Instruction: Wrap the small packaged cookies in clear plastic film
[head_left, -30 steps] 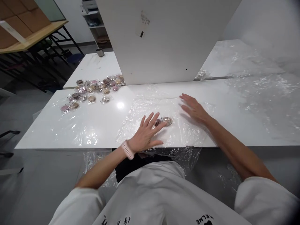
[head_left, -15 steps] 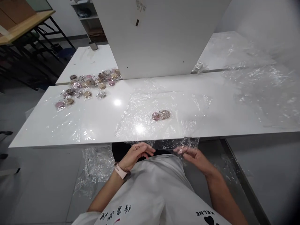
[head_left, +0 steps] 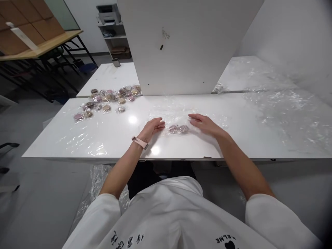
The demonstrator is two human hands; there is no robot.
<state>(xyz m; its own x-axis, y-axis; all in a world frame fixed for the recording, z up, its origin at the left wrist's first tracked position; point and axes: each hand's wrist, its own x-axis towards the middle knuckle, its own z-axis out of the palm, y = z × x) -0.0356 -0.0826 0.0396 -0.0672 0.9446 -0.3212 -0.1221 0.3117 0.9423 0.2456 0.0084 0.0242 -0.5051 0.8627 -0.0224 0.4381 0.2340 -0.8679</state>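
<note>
Two small round pieces in clear wrap, pinkish brown [head_left: 178,129], lie side by side on a thin sheet of clear plastic film [head_left: 173,110] spread on the white table. To their left, my left hand [head_left: 153,127] rests at the film with its fingers stretched out. On the other side my right hand [head_left: 203,123] hovers at the film's right part, fingers extended and apart. Neither hand has the wrapped pieces in it. Whether the fingertips press on the film is hard to make out.
Several wrapped round pieces [head_left: 106,108] in pink, tan and brown lie at the table's back left. A white upright panel [head_left: 186,45] stands behind the table. Crumpled clear film [head_left: 293,114] covers the right side. A grey cup [head_left: 116,62] stands on the rear table.
Both my hands have risen from below the table's front edge onto the film, one on each side of the two wrapped pieces. The film looks shifted, and the view has tilted up slightly.
</note>
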